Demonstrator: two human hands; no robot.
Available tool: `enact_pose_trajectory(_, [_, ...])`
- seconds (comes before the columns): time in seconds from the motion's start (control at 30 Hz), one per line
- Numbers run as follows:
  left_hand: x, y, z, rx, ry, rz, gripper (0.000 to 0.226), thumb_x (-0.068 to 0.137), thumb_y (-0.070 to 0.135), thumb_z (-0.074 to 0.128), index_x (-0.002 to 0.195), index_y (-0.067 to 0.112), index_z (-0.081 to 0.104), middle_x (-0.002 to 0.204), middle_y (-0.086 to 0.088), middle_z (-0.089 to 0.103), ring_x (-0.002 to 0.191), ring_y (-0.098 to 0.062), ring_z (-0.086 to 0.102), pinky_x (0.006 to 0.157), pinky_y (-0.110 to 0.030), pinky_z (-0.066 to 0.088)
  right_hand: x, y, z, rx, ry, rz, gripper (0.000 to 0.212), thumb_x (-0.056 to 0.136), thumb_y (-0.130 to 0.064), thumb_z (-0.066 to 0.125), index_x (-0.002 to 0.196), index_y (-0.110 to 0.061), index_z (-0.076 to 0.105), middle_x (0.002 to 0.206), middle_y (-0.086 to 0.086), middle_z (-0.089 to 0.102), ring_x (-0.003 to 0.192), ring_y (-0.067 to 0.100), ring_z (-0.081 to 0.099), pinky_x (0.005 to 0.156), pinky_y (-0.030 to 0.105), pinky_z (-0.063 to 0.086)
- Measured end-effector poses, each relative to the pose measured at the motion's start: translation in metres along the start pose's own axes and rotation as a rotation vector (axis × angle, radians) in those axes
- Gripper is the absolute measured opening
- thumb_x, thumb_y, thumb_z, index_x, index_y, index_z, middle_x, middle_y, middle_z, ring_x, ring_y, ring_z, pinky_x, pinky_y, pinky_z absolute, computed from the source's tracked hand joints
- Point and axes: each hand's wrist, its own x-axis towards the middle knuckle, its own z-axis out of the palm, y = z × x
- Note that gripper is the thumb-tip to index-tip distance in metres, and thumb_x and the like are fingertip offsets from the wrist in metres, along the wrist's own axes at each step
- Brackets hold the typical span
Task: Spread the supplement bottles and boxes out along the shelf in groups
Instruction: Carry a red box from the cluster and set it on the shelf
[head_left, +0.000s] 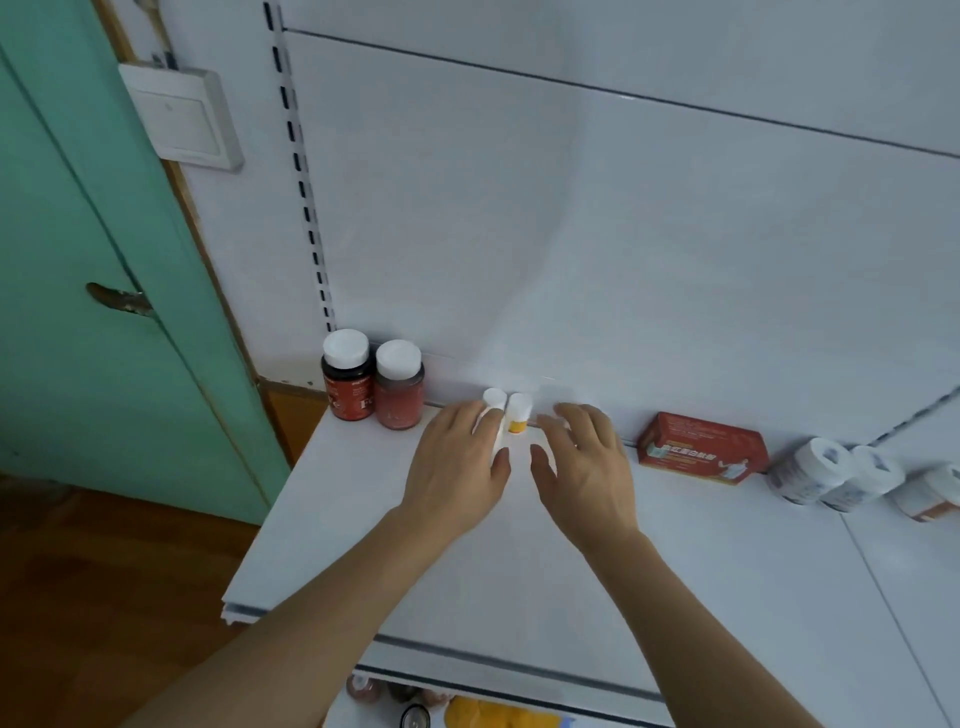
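Two small white-capped bottles stand side by side at the back of the white shelf (675, 561), against the rear panel. The left small bottle (493, 410) is grasped by the left hand (457, 462): its fingers (485, 423) wrap the front of the bottle and the thumb presses the lower side, so only the cap and a strip of the body show. The right small bottle (518, 415), with a yellow band at its base, stands just beyond the gap between the two hands, touching or nearly touching its neighbour. The right hand (587, 462) lies just right of this bottle with fingers (576, 415) spread and released, holding nothing; whether the fingertips touch the bottle cannot be told.

Left of the left fingers, two larger red bottles stand upright and close together at the shelf's end: a dark red bottle (347, 376) and a lighter red bottle (399, 387), both white-capped. Well right of the right fingers lies a red box (701, 449), and beyond it three white bottles (831, 473) rest on their sides in a row.
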Motion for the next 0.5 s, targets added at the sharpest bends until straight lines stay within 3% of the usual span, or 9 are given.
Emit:
enact_pose_trajectory(0.2, [0.008,0.07,0.014,0.015,-0.017,0.1,0.038,0.087,0.032,0.061,0.12,0.012,0.06,0.124,-0.007,0.058,0.122,-0.03,0.05,0.102,-0.041,0.043,-0.048,0.044,-0.057,-0.141,-0.091,0.159,0.042,0.093,-0.036,0.054,0.126,-0.01,0.061,0.136,0.014,0.057,0.134,0.035,0.045,0.107,0.048,0.041])
enact_pose_trajectory(0.37, [0.008,0.164,0.03,0.044,-0.095,0.187,0.053,0.096,0.041,0.052,0.141,0.013,0.048,0.146,-0.009,0.046,0.139,-0.031,0.037,0.114,-0.044,0.034,-0.103,0.097,-0.117,-0.239,-0.112,0.283,0.052,0.095,-0.043,0.045,0.132,-0.009,0.058,0.141,0.016,0.054,0.136,0.035,0.044,0.11,0.048,0.038])
enact_pose_trajectory(0.5, [0.0,0.257,0.045,0.022,-0.118,0.293,0.055,0.098,0.042,0.046,0.146,0.016,0.041,0.153,-0.009,0.039,0.144,-0.031,0.029,0.118,-0.043,0.022,-0.162,0.156,-0.174,-0.298,-0.127,0.398,0.057,0.096,-0.046,0.037,0.133,-0.008,0.057,0.141,0.017,0.054,0.136,0.037,0.044,0.11,0.051,0.039])
